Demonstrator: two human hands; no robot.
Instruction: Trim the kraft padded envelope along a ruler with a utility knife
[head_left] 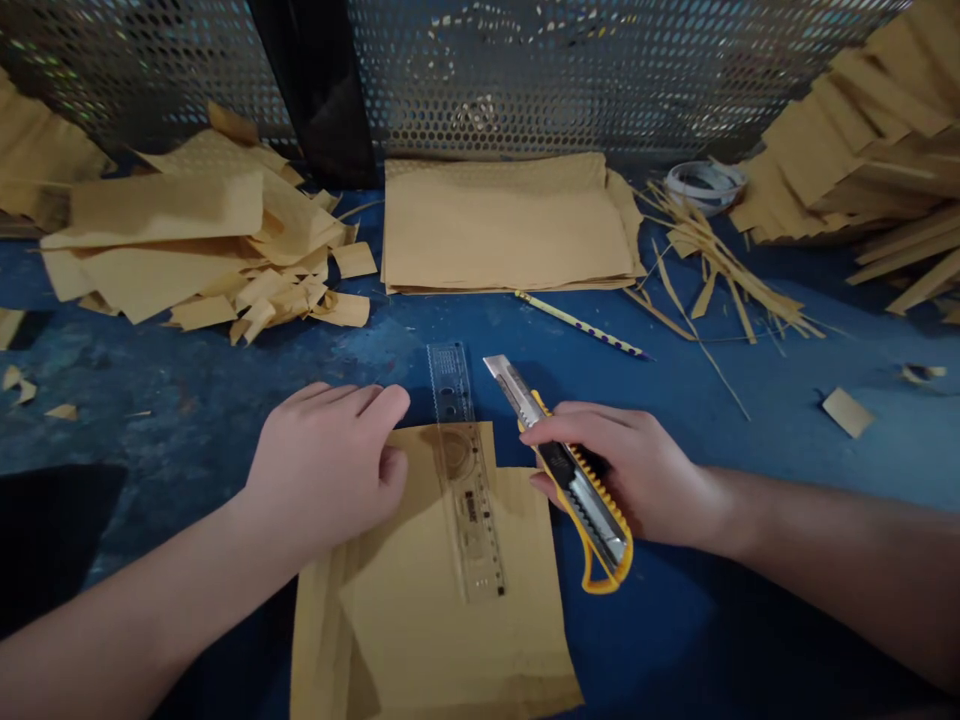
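Both of your hands are in view, 1 on each side of the middle and well apart, and your 2 forearms are bare. Your left forearm [135, 610] rises from the lower left corner to your left wrist [236, 535], which looks nearly straight. Your left hand [322, 470] shows its back, the fingers folded under in a loose fist, knuckles forward, most fingertips hidden. Your right forearm [840, 560] comes in from the right edge to your right wrist [724, 510]. Your right hand [637, 470] points leftward in a closed grip: 1 digit reaches across the top, another fingertip shows just below it, and the remaining fingers are mostly hidden.
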